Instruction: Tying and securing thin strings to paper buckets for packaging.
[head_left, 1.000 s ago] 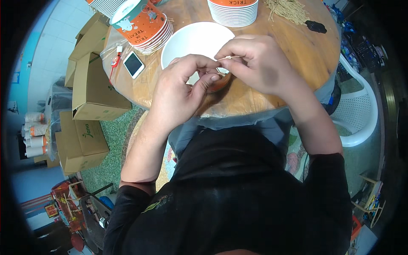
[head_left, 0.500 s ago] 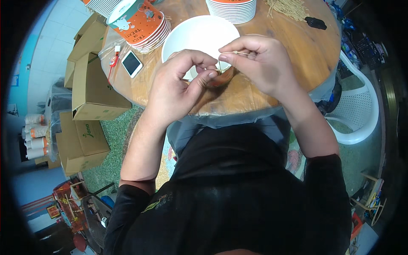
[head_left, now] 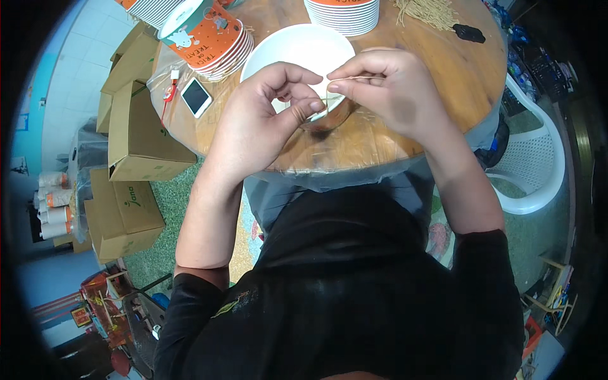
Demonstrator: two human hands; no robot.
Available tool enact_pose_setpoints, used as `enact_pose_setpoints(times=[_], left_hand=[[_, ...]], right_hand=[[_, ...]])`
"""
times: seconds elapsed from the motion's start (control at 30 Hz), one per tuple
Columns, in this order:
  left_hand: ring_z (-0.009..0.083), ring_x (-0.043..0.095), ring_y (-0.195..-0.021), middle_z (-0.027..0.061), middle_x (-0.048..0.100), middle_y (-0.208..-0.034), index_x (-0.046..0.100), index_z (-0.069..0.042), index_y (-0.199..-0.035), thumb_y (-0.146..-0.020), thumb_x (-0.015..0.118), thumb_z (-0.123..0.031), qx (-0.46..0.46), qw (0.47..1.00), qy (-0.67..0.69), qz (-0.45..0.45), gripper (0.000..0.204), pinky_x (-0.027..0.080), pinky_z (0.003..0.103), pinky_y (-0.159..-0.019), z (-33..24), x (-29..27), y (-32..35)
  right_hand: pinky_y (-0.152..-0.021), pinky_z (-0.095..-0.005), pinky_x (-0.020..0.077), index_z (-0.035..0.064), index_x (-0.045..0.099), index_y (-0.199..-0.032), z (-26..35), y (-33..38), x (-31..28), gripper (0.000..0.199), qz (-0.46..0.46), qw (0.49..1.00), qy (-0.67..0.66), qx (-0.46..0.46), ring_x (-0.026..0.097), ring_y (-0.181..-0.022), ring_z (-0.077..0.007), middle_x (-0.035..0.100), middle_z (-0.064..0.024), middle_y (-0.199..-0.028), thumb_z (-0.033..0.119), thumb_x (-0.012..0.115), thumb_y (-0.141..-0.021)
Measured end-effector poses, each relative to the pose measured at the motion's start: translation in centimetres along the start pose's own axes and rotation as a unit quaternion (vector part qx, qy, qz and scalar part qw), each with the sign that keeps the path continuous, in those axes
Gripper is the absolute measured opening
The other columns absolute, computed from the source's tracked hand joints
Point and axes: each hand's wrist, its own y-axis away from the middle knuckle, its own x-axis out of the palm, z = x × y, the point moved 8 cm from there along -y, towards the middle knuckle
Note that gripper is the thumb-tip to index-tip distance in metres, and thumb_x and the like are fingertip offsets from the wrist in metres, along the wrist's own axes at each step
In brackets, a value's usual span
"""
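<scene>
I see a round wooden table [head_left: 443,69] with plastic wrap over it. Both hands are up over the near edge. My left hand [head_left: 259,120] has its thumb and first finger pinched shut close to a thin pale stick [head_left: 345,79], but I cannot tell if they touch it. My right hand [head_left: 392,88] is curled tight and pinches the stick at its other end. The stick is right over the near rim of a big white bowl [head_left: 297,47].

The white bowl looks bare inside. Just under the hands sits a small brown bowl [head_left: 323,120]; I cannot see what is in it. To the left is a stack of orange paper bowls [head_left: 212,38], tipped on its side. Next to it lies a white phone [head_left: 196,96] and a small red thing [head_left: 169,94]. At the far edge is another stack of bowls [head_left: 345,12], a pile of thin sticks [head_left: 430,9] and a small black thing [head_left: 468,31].

Brown boxes [head_left: 136,136] crowd the floor on the left. A white plastic chair [head_left: 535,164] stands on the right. There is some bare table to the right of the hands.
</scene>
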Motion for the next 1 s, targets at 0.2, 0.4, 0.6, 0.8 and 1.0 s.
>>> enact_pose_setpoints(times=[0.2,0.4,0.6,0.8,1.0], left_hand=[[0.01,0.076,-0.093,0.0046,0.081,-0.095,0.073,0.0,-0.116,-0.103,0.08,-0.005,0.026,0.998,-0.05,-0.007,0.015,0.06,0.028,-0.085,-1.1,0.4,0.1],[0.0101,0.075,-0.09,0.0044,0.08,-0.094,0.074,0.001,-0.116,-0.104,0.078,-0.004,-0.017,1.0,-0.004,0.001,0.014,0.06,0.029,-0.082,-0.2,0.6,-0.3],[0.0096,0.074,-0.095,0.0048,0.079,-0.102,0.074,0.005,-0.114,-0.108,0.075,-0.004,-0.085,0.994,-0.043,0.054,0.011,0.064,0.028,-0.089,0.4,0.5,-0.9],[0.0098,0.075,-0.095,0.0054,0.079,-0.103,0.074,0.005,-0.112,-0.108,0.073,-0.002,-0.09,0.994,-0.023,0.056,0.008,0.064,0.028,-0.089,0.9,0.1,-1.2],[0.0103,0.075,-0.094,0.0048,0.077,-0.102,0.072,0.004,-0.11,-0.108,0.073,-0.002,-0.083,0.994,-0.003,0.067,0.007,0.065,0.027,-0.087,0.7,0.5,-1.4]], right_hand=[[-0.064,-0.0303,0.0534,0.0046,0.089,-0.107,-1.0,-0.1,0.2,0.023,0.012,0.998,-0.031,0.056,0.07,-0.07,-0.0123,0.079,-0.0076,-0.08,0.023,0.088,-0.093],[-0.061,-0.0306,0.0502,0.006,0.089,-0.105,0.2,-0.4,0.2,0.018,0.01,0.999,-0.027,0.016,0.066,-0.066,-0.0117,0.075,-0.0053,-0.075,0.021,0.088,-0.094],[-0.065,-0.0326,0.0527,0.0035,0.086,-0.111,0.4,-0.4,0.1,0.027,0.026,0.999,-0.034,0.018,0.067,-0.07,-0.014,0.074,-0.0056,-0.081,0.02,0.091,-0.091],[-0.09,-0.042,0.0532,0.0065,0.075,-0.111,1.2,2.1,-1.6,0.036,-0.246,0.951,0.16,-0.094,0.068,-0.108,-0.0267,0.068,-0.0117,-0.118,0.016,0.095,-0.083],[-0.063,-0.0392,0.048,0.0093,0.077,-0.094,4.5,6.4,1.6,0.023,-0.243,0.938,0.129,-0.212,0.063,-0.072,-0.0235,0.061,-0.0025,-0.08,0.002,0.092,-0.078]])
